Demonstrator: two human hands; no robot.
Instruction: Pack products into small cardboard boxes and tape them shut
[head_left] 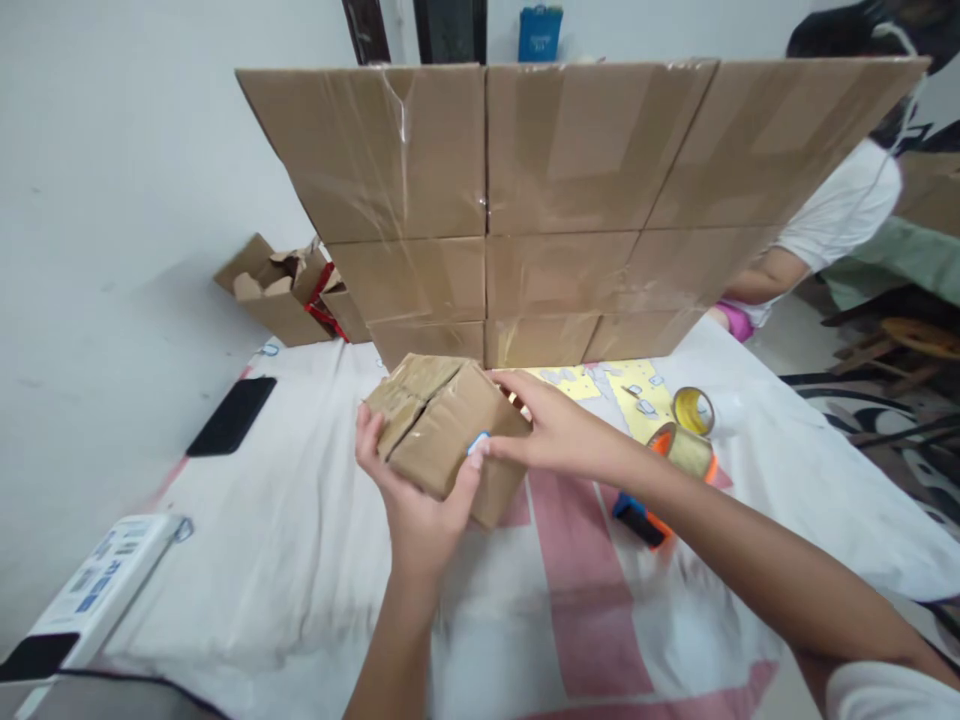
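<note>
A small taped cardboard box [431,455] is held tilted above the cloth-covered table, with a dark seam across its top. On its near left side my left hand [420,510] is closed, fingers over the left edge and thumb on the front. From the right, my right hand [544,425] grips the same box, fingers behind and thumb on the front. Both thumbs meet at a small blue-and-white piece [478,442] on the front face; whether it is a sticker, I cannot tell. Right of the hands lies a blue-and-orange tape dispenser [641,520] with a tape roll [686,452].
A wall of stacked, taped cardboard boxes [559,265] stands just beyond my hands. Another tape roll [693,411] lies at the right, an open carton [277,300] at the back left. A black flat object [231,416] is on the left. Behind the boxes at right is another person [832,210].
</note>
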